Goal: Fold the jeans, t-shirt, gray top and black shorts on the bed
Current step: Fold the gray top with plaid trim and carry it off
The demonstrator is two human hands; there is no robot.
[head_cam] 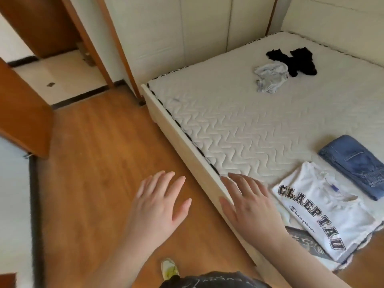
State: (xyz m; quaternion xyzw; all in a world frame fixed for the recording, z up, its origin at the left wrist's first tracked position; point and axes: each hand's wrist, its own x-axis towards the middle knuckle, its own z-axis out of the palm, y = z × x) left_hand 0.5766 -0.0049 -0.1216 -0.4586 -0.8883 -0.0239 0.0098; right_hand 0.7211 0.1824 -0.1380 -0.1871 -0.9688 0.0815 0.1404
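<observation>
both hands hover palm-down with fingers spread and holding nothing, the left hand [160, 201] over the wooden floor [93, 163], the right hand [248, 201] over the bed's [228, 121] near edge. the folded jeans [353, 165] and folded white t-shirt [320, 213] lie side by side near that edge, while the crumpled gray top [270, 79] and black shorts [295, 61] lie touching each other farther up the mattress.

Bare forearms, dark printed top [212, 280], pale yellow-green shoe [169, 268]

The bed [239, 125] carries folded jeans [355, 165], folded t-shirt [324, 208], crumpled gray top [270, 79] and black shorts [297, 61].
</observation>
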